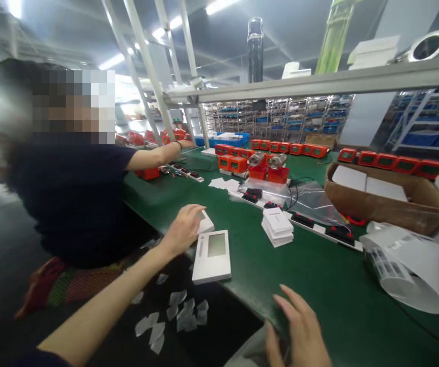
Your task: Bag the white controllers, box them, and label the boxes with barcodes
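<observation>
My left hand [181, 230] reaches to the table's front edge, its fingers closed over the left side of a white device [207, 223] with a small screen, mostly hidden by the hand. Just nearer to me, a second flat white device [212, 269] with a grey display lies at the edge, partly overhanging it. Low in the view, my right hand [299, 331] is held at the table edge, thumb and fingers apart, with nothing between them. Farther right stands a stack of white printed booklets [277, 227].
A co-worker [77, 199] sits at left, one arm over the green table [253, 290]. Orange devices [238, 163], power strips [303, 220], a cardboard box [425, 209] and a rolled white sheet [406, 265] stand around. Clear plastic scraps [186, 313] lie below the edge.
</observation>
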Motion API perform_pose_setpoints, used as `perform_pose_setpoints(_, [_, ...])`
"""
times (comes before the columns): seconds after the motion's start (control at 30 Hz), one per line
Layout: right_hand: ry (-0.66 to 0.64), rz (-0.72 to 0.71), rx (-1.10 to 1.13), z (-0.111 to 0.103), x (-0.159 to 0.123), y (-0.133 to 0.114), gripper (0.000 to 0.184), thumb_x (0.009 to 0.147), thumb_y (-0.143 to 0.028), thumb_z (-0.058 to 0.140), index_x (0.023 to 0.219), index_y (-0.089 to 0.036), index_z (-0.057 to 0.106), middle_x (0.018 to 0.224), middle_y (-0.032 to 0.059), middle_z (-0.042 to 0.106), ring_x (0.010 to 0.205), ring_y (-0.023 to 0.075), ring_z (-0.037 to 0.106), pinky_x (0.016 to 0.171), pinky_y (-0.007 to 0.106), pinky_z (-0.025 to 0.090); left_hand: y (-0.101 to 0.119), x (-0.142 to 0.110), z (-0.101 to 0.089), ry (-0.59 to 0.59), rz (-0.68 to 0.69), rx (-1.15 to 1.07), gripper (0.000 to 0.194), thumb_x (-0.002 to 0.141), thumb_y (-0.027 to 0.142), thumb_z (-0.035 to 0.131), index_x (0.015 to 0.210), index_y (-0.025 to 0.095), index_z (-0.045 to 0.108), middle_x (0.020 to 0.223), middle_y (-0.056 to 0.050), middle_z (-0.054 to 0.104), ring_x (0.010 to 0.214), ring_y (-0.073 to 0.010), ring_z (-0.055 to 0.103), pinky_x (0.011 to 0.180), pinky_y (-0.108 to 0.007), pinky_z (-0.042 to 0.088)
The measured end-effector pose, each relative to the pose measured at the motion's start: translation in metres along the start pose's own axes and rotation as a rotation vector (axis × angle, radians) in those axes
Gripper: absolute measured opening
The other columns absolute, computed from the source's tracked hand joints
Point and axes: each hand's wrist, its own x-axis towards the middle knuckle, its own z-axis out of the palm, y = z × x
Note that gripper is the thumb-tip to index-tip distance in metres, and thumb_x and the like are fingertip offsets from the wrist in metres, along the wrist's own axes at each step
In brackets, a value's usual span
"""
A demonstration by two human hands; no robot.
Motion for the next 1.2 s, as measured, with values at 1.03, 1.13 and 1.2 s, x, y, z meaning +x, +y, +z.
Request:
perform_pose_setpoints(1.03, [-0.273, -0.337, -0.593, -0.099, 0.011, 0.079, 0.073, 0.075, 0.002, 0.047, 0.144, -0.016, 0.031, 0.144, 0.0139, 0.041, 0.137, 0.0303, 0.025, 0.114, 0.052, 0.013, 0.058, -0.025, 0.099, -0.228, -0.067, 0.212, 0.057, 0.089, 0.049, 0.044, 0.128, 0.008, 0.05, 0.129, -0.022, 0.048, 0.112, -0.0382, 0.05, 0.088, -0.052, 0.045])
perform_pose_setpoints(1.13, [-0.287, -0.31, -0.526, -0.104, 0.003, 0.08, 0.076, 0.074, 0.002, 0.046, 0.145, -0.016, 0.029, 0.145, 0.013, 0.038, 0.137, 0.0295, 0.025, 0.114, 0.051, 0.011, 0.073, -0.033, 0.096, -0.089, 0.092, 0.118, 0.048, 0.089, 0.044, 0.048, 0.126, 0.013, 0.05, 0.13, -0.018, 0.047, 0.119, -0.0363, 0.043, 0.096, -0.053, 0.041])
perform_pose_setpoints(1.2, [-0.315, -0.195, -0.419, -0.105, 0.001, 0.08, 0.081, 0.071, -0.001, 0.048, 0.147, -0.015, 0.023, 0.148, 0.0119, 0.034, 0.138, 0.0279, 0.024, 0.115, 0.049, 0.014, 0.086, -0.04, 0.092, -0.096, 0.216, -0.023, 0.042, 0.091, 0.039, 0.048, 0.127, 0.018, 0.047, 0.13, -0.014, 0.047, 0.123, -0.0312, 0.041, 0.102, -0.049, 0.039])
